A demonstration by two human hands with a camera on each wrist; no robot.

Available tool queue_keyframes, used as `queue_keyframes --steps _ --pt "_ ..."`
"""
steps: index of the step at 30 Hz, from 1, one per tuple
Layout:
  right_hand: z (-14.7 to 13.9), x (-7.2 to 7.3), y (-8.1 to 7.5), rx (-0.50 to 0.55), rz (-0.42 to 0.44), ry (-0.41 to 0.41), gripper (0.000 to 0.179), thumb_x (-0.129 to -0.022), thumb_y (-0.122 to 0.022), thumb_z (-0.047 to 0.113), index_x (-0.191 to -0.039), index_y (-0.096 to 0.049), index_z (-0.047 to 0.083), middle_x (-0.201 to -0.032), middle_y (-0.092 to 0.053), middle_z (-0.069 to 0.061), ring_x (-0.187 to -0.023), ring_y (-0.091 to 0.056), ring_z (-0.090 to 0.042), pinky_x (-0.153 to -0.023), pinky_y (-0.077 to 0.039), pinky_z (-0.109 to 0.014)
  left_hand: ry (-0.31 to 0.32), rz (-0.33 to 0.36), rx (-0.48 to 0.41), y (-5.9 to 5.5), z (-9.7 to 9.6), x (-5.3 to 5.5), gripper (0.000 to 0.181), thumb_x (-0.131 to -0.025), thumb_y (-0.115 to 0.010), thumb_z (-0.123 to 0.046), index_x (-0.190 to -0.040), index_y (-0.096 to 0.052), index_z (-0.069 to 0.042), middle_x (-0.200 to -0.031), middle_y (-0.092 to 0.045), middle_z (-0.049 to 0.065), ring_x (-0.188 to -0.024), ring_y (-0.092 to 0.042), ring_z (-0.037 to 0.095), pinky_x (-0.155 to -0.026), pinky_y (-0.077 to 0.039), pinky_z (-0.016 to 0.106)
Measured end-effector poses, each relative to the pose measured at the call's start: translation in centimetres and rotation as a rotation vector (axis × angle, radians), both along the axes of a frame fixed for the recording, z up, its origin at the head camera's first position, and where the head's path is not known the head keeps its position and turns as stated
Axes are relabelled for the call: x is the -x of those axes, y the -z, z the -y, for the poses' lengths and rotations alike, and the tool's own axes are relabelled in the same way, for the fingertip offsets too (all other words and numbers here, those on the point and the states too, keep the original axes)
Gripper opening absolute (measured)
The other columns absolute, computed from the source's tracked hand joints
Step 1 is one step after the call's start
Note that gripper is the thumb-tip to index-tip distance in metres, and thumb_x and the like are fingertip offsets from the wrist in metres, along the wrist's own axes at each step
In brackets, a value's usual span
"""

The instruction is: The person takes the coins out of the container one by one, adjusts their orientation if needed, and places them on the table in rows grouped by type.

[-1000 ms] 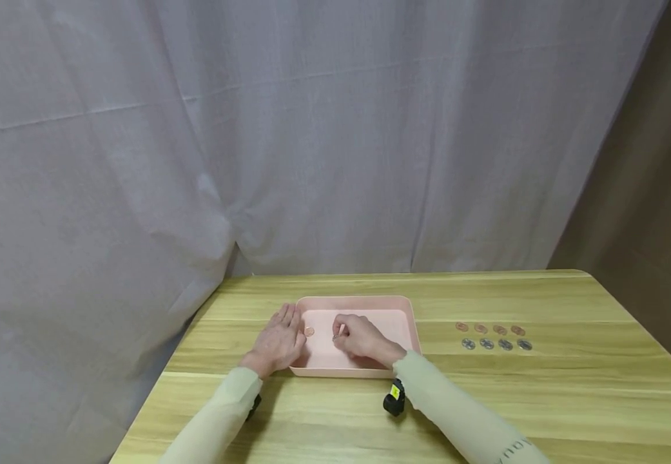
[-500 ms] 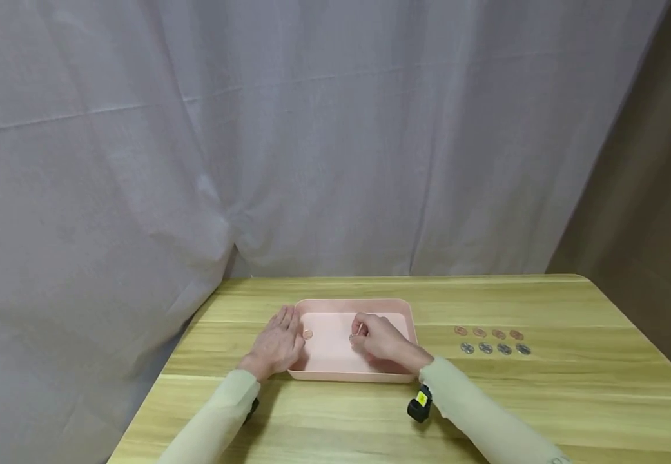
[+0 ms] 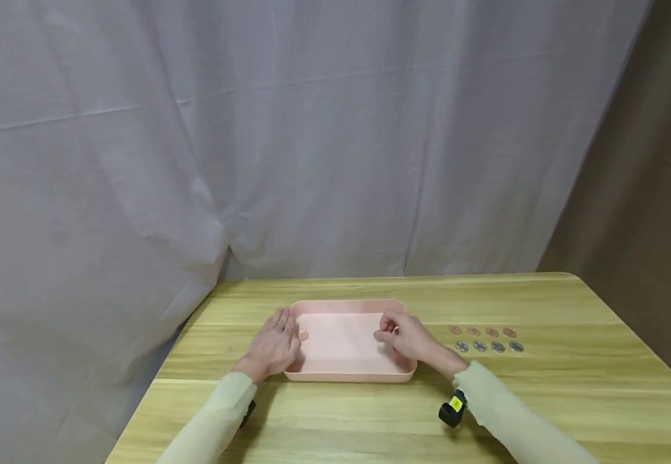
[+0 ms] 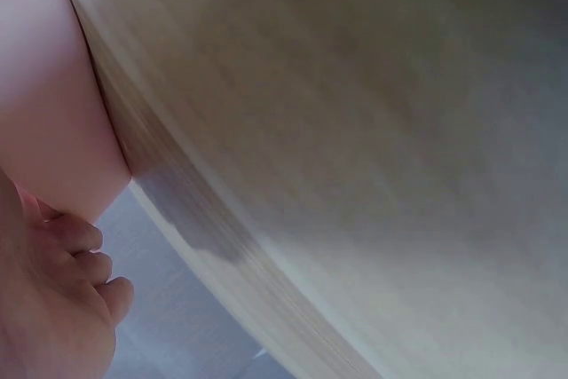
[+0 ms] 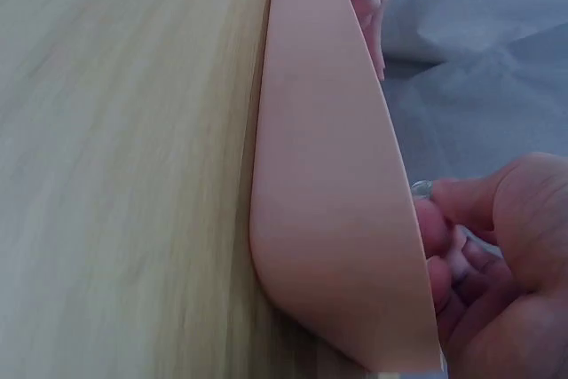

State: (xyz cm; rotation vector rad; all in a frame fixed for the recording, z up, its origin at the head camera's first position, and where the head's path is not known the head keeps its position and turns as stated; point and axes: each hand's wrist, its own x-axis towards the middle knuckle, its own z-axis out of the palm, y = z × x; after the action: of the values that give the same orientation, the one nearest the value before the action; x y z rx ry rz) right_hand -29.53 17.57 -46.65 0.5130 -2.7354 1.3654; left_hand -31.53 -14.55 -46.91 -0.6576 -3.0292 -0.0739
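Note:
My right hand (image 3: 407,336) is over the right part of a shallow pink tray (image 3: 343,377), pinching a silver coin (image 5: 422,188) between thumb and fingertips. In the right wrist view the tray's wall partly hides those fingers. My left hand (image 3: 271,345) lies along the tray's left rim, its fingers straight and touching the edge. The left wrist view shows its fingers (image 4: 93,264) beside the pink wall. A single copper coin (image 3: 303,335) lies inside the tray near the left wall.
On the wooden table (image 3: 335,425), right of the tray, lie a row of several copper coins (image 3: 473,330) and a nearer row of several silver coins (image 3: 479,346). A grey curtain (image 3: 335,161) hangs behind the table.
My right hand has moved right across the tray, carrying the pinched coin from the middle toward the right wall. My left hand stays at the left rim.

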Motion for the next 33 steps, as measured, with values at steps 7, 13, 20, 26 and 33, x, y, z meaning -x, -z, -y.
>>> queue_keyframes --steps 7,13,20,26,33 --pt "-2.1 -0.4 -1.0 0.025 0.012 0.006 0.019 -0.09 -0.071 0.016 -0.082 -0.055 0.01 -0.065 -0.053 0.001 -0.046 -0.054 -0.014 -0.041 -0.04 -0.02 -0.004 -0.006 0.006 -0.1 0.1 0.1 0.061 -0.104 -0.023 -0.032 -0.154 -0.021 0.003 -0.162 -0.022 0.02 -0.152 -0.018 0.033 -0.125 -0.021 0.044" --pt "-4.8 -1.0 -1.4 -0.014 0.009 0.016 0.017 -0.091 -0.069 0.015 -0.083 -0.055 0.01 -0.065 -0.055 -0.003 -0.05 -0.057 -0.021 -0.042 -0.045 -0.022 0.012 -0.009 0.004 -0.1 0.0 0.2 0.061 -0.105 -0.024 -0.032 -0.154 -0.021 0.004 -0.162 -0.022 0.02 -0.152 -0.019 0.034 -0.125 -0.02 0.044" --pt "-7.9 -1.4 -1.5 -0.061 0.005 0.03 0.013 -0.092 -0.066 0.01 -0.085 -0.055 0.008 -0.072 -0.055 -0.003 -0.055 -0.06 -0.028 -0.046 -0.049 -0.025 0.009 0.003 0.004 -0.2 0.0 0.0 0.06 -0.105 -0.024 -0.032 -0.154 -0.021 0.003 -0.162 -0.021 0.02 -0.152 -0.018 0.033 -0.126 -0.02 0.043" --pt "-10.5 -1.9 -2.6 -0.106 0.009 0.048 0.016 -0.092 -0.066 0.013 -0.085 -0.054 0.007 -0.072 -0.053 -0.002 -0.056 -0.058 -0.02 -0.047 -0.051 -0.025 0.01 0.007 0.003 -0.3 -0.1 -0.3 0.06 -0.105 -0.024 -0.031 -0.154 -0.02 0.004 -0.162 -0.02 0.02 -0.152 -0.018 0.033 -0.126 -0.019 0.043" --pt "-13.3 -2.3 -2.7 -0.129 -0.008 0.039 0.017 -0.093 -0.065 0.014 -0.085 -0.052 0.006 -0.07 -0.054 -0.004 -0.053 -0.056 -0.016 -0.047 -0.048 -0.024 0.001 0.004 0.016 -0.5 0.1 -0.3 0.06 -0.105 -0.025 -0.031 -0.154 -0.021 0.004 -0.162 -0.02 0.019 -0.152 -0.019 0.034 -0.126 -0.018 0.043"
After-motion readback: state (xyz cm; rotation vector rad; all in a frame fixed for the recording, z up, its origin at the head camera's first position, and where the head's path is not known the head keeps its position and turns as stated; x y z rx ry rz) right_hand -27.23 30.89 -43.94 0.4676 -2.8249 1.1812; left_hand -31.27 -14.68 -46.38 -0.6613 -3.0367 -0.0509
